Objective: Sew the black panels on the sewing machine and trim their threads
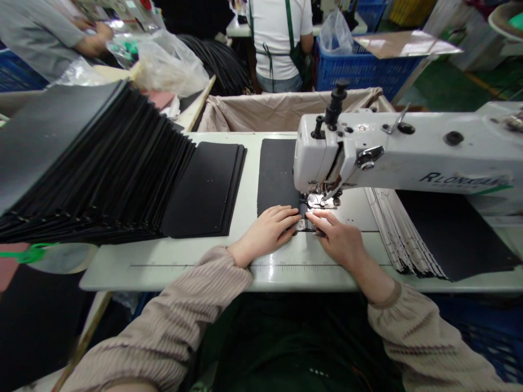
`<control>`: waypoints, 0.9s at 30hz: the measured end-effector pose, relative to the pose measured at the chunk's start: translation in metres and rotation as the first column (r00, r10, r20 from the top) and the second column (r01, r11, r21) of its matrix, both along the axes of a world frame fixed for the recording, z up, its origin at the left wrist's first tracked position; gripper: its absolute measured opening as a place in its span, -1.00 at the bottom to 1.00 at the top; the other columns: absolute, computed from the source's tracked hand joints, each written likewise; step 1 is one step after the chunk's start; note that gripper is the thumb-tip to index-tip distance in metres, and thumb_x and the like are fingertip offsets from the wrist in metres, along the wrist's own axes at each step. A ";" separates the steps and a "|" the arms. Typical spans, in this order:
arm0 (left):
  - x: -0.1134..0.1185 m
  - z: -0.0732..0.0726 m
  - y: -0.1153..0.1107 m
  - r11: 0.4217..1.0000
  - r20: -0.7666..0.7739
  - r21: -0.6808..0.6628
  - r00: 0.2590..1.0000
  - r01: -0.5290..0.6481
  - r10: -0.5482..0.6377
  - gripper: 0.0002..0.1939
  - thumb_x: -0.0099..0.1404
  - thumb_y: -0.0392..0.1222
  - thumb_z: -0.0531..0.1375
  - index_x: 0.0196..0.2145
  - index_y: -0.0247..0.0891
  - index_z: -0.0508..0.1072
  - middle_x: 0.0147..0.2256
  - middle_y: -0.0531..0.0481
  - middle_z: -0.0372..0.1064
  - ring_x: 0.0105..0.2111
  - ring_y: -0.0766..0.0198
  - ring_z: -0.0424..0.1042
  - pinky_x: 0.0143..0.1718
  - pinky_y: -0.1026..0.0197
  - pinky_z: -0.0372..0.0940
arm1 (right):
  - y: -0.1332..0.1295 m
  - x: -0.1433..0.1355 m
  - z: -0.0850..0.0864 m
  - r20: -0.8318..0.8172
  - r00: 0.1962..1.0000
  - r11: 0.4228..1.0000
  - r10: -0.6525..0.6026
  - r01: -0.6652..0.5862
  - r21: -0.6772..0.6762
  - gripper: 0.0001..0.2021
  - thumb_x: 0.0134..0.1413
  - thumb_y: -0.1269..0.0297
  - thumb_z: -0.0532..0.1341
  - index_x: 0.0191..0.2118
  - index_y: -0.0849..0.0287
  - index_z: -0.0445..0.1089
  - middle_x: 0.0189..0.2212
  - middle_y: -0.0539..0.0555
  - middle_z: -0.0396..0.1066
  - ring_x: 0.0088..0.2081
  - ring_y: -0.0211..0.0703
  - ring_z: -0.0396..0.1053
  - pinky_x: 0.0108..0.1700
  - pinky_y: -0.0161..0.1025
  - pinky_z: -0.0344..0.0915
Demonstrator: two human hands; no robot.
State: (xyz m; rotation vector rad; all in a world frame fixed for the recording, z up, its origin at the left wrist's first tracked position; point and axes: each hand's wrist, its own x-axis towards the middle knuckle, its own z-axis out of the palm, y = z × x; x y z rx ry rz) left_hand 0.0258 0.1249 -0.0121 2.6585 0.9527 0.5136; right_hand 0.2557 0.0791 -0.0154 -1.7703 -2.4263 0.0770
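A black flat panel (pixel 278 169) lies on the pale sewing table, its right edge at the needle area of a white sewing machine (pixel 327 158). My left hand (pixel 272 226) rests flat over the panel's near edge with its fingers stretched out. Close beside it, just in front of the presser foot (pixel 322 200), my right hand (pixel 341 237) has its fingers bent together, the index fingertip near the panel's corner. What those fingers pinch is hidden. Between both hands a small metal guide (pixel 303 224) shows on the machine bed.
Left of the panel leans a tall stack of black panels (pixel 102 163), with a few more panels (pixel 200 188) in front. Under the machine arm, more panels (pixel 453 231) lie fanned out. Behind the table stands a fabric-lined bin (pixel 253 111); two people work beyond.
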 end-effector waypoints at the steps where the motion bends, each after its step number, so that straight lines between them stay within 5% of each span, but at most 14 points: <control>1: 0.000 0.000 0.001 1.000 -0.004 -0.002 1.000 -0.007 0.007 -0.64 0.44 -0.16 0.06 0.15 -0.20 0.34 0.17 -0.11 0.30 0.22 0.08 0.21 0.24 -0.07 0.12 | 0.000 0.000 0.000 0.000 1.000 1.000 -0.001 0.001 -0.001 -0.49 0.23 0.29 0.08 0.28 -0.16 0.17 0.21 -0.08 0.26 -0.14 -0.14 0.46 -0.38 -0.25 0.39; 13: 0.002 -0.005 0.024 0.998 -0.017 -0.030 0.999 -0.053 0.052 -0.53 0.41 -0.10 0.09 0.23 -0.22 0.24 0.27 -0.13 0.16 0.30 0.09 0.09 0.31 -0.07 0.01 | 0.000 0.001 -0.002 -0.028 1.000 1.000 0.011 -0.011 0.008 -0.48 0.21 0.31 0.10 0.27 -0.15 0.18 0.21 -0.12 0.25 -0.14 -0.13 0.46 -0.36 -0.23 0.39; 27: 0.004 -0.002 0.024 0.996 -0.017 -0.061 0.998 -0.063 0.062 -0.49 0.39 -0.12 0.09 0.26 -0.20 0.21 0.29 -0.11 0.13 0.31 0.11 0.06 0.33 -0.06 -0.02 | 0.000 0.000 -0.002 -0.042 0.999 1.000 0.002 -0.001 0.012 -0.48 0.20 0.33 0.10 0.27 -0.13 0.18 0.22 -0.10 0.26 -0.13 -0.15 0.47 -0.37 -0.27 0.37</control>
